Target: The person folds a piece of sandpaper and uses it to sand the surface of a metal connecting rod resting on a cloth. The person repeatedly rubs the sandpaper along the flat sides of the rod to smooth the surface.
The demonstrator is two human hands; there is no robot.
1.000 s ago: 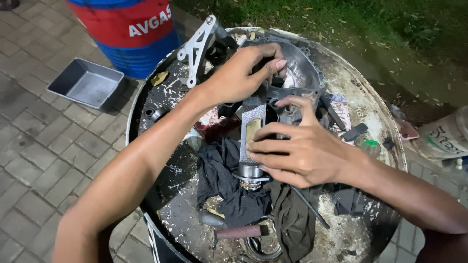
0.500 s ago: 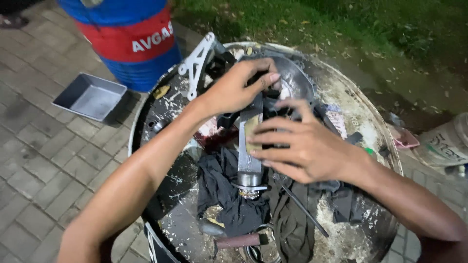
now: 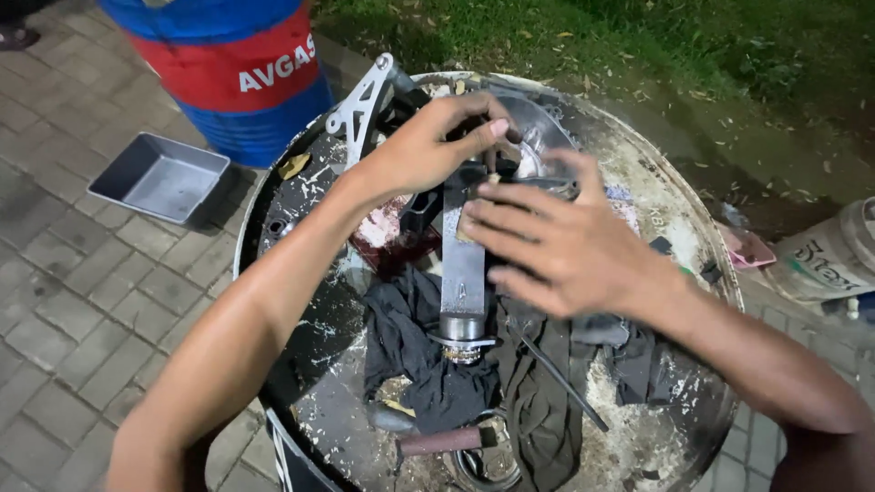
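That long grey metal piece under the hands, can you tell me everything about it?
The grey metal piece is a long flat bar, dull and smooth like steel or aluminium. It lies on a black rag on the round drum top, pointing toward the person. Its near end carries a round collar with a shiny ring. The right hand rests its fingers across the bar; the left hand grips at its far end, which is hidden.

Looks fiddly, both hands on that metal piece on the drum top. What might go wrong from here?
The grey metal part lies on loose black cloth, so it may shift under the left hand and right hand. Fingers could get pinched where both hands meet. The hammer sits near the drum top's edge and might get knocked off.
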